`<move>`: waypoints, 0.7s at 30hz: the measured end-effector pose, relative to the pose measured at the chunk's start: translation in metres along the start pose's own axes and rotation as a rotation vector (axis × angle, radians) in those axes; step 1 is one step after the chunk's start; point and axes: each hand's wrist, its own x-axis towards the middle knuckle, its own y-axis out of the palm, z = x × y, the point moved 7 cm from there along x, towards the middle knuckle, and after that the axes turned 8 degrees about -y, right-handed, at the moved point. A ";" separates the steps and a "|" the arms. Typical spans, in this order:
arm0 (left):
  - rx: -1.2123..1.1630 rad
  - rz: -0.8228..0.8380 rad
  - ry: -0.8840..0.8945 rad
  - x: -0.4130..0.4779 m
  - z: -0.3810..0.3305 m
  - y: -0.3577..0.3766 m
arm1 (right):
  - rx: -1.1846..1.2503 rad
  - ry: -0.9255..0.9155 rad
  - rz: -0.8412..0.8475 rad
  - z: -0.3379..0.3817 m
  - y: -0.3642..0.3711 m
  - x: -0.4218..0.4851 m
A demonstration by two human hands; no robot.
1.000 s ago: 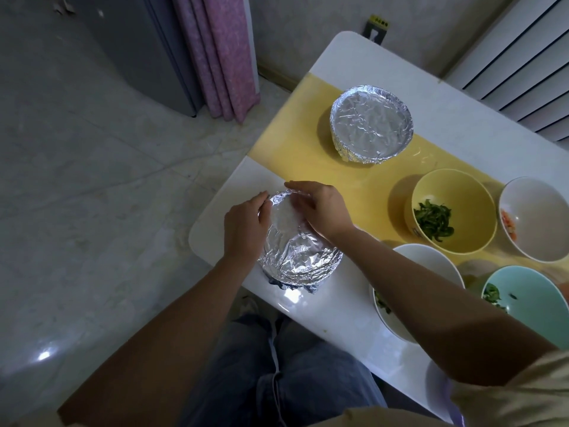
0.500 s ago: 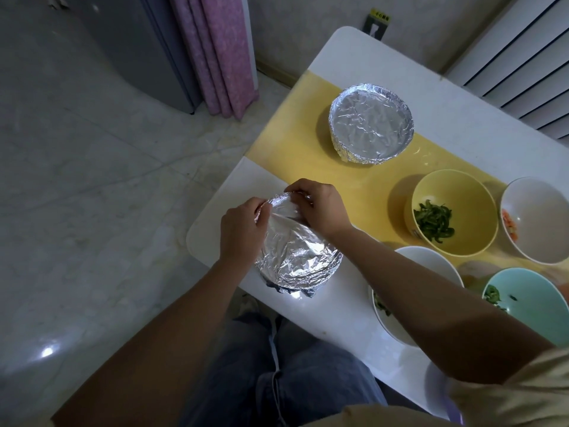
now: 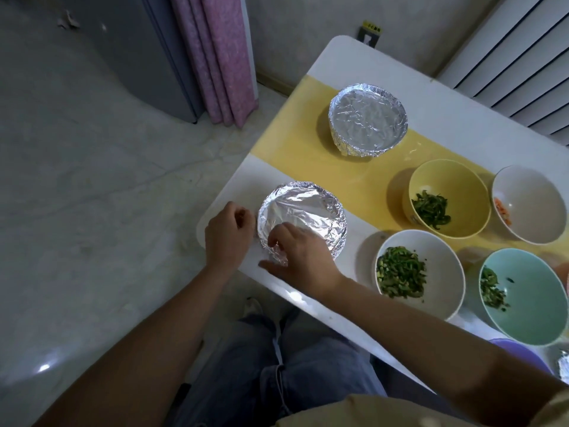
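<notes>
Pinching foil point(image 3: 303, 211) — R hand point(image 3: 298, 251), L hand point(image 3: 228, 234) curled

Foil-covered bowl point(image 3: 308, 211) apparently set flat

The room around me is dim. Soft light comes from my right, so the yellow bowl point(image 3: 455, 186) throws its shadow leftward across the bench point(image 3: 431, 118). The foil point(image 3: 308, 208) glints, the floor point(image 3: 92, 211) carries one small glare spot, and the picture's edges bend.
</notes>
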 end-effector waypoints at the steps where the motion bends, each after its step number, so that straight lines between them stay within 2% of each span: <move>1: -0.001 0.011 -0.009 -0.004 0.004 -0.001 | -0.047 0.014 0.043 0.003 0.006 -0.007; 4: 0.020 0.079 -0.004 -0.013 0.012 0.003 | -0.166 0.069 0.092 0.007 0.017 -0.015; 7: -0.007 0.190 -0.035 -0.020 0.017 0.011 | -0.208 0.162 0.045 0.002 0.018 -0.016; 10: -0.098 0.282 -0.113 -0.026 0.021 0.017 | -0.196 0.173 0.002 0.000 0.017 -0.018; 13: -0.085 0.281 -0.109 -0.028 0.020 0.016 | -0.184 0.132 -0.030 0.002 0.016 -0.021; 21: 0.231 0.236 0.050 -0.025 0.005 0.028 | -0.202 0.107 -0.069 0.003 0.016 -0.026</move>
